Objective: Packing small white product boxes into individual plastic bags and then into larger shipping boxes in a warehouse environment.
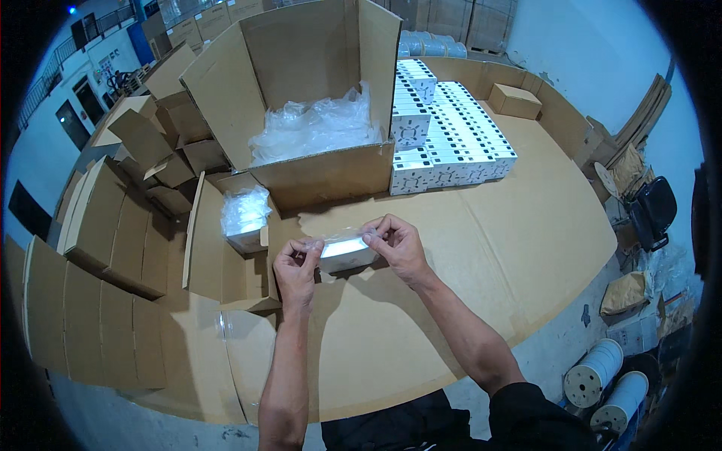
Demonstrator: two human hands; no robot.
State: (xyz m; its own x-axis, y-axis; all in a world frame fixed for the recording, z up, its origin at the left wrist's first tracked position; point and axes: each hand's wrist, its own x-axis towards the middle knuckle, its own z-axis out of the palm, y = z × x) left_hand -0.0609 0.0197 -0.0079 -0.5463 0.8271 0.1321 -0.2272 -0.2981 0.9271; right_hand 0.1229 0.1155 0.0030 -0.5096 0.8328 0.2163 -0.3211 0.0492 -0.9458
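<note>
A small white box [347, 259] in a clear plastic bag [342, 234] is between my hands, low over the cardboard-covered table [481, 255]. My left hand [296, 272] pinches the bag at its left end, and my right hand [404, 252] pinches it at the right end. Just left of my left hand stands an open small carton [210, 259], with plastic-wrapped white boxes [247, 219] inside. Behind my hands, a large open carton [323, 174] holds a heap of clear plastic bags [316, 126].
Rows of white printed boxes [459, 143] are stacked at the back right, with a closed brown box [515, 101] beyond. Open empty cartons [94, 316] line the left side. On the floor at right are cable spools [594, 373] and a black chair [653, 210].
</note>
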